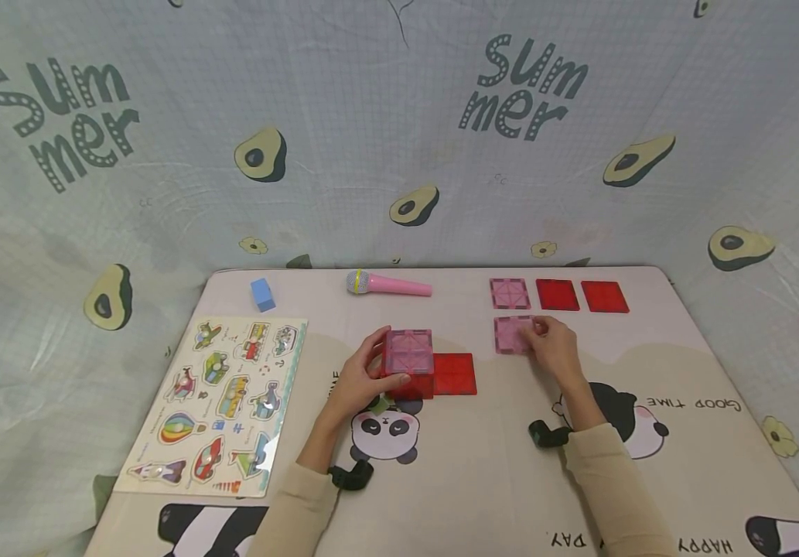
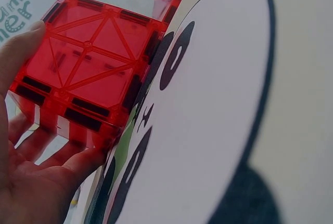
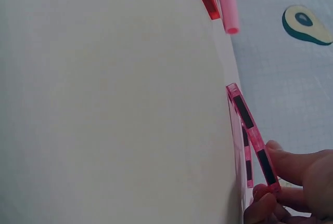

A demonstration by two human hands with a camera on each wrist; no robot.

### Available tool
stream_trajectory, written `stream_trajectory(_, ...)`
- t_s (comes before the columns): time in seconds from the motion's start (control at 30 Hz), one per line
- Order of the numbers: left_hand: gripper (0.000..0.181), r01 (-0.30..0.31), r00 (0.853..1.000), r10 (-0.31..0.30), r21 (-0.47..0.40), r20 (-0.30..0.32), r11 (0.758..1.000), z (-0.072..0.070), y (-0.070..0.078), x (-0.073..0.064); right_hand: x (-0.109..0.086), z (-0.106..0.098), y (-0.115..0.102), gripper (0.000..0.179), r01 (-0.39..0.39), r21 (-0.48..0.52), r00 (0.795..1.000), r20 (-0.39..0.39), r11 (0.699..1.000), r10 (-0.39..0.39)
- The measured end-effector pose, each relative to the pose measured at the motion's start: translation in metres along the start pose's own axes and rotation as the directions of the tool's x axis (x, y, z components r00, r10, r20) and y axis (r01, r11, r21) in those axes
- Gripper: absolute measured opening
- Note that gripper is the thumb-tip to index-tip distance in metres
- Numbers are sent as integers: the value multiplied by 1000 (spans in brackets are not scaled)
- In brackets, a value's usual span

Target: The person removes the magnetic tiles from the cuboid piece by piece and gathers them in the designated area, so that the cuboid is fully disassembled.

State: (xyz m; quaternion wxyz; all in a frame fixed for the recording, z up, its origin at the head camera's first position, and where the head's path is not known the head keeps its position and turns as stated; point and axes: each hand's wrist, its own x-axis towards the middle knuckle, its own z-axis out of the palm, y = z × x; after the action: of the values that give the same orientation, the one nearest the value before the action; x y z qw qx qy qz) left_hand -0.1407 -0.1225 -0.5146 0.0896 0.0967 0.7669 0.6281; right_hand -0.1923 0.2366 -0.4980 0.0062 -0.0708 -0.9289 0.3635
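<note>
A cube of red magnetic tiles point(image 1: 411, 386) with a pink tile point(image 1: 409, 352) on top stands near the middle of the table. My left hand point(image 1: 360, 379) grips it from the left; the left wrist view shows the thumb at one upper edge and the fingers round the side. Against the cube's right side, a red tile point(image 1: 455, 374) lies flat. Over to the right, my right hand point(image 1: 558, 348) pinches a pink magnetic tile point(image 1: 510, 335) by its right edge. In the right wrist view that tile point(image 3: 253, 135) is tilted, between thumb and fingers.
Behind the right hand lie a pink tile point(image 1: 510, 294) and two red tiles point(image 1: 557, 295) in a row. A pink toy microphone point(image 1: 399, 286) and a blue block point(image 1: 263, 295) are at the back. The picture puzzle board point(image 1: 281, 441) covers the left side.
</note>
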Motion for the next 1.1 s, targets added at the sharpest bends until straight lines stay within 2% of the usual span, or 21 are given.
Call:
stream_trajectory(0.27, 88, 8, 1000, -8, 4, -2, 1000, 0, 0, 0, -2, -3, 3, 49, -13, -22, 1000, 2, 1000, 13)
stream_trajectory(0.8, 90, 24, 1000, -24, 10, -5, 1000, 0, 0, 1, 1, -1, 4, 39, 29, -52, 999, -26, 998, -30)
stream_trajectory(1.1, 90, 20, 1000, -20, 14, -1, 1000, 0, 0, 0, 0, -2, 5, 43, 30, -58, 999, -20, 998, -31)
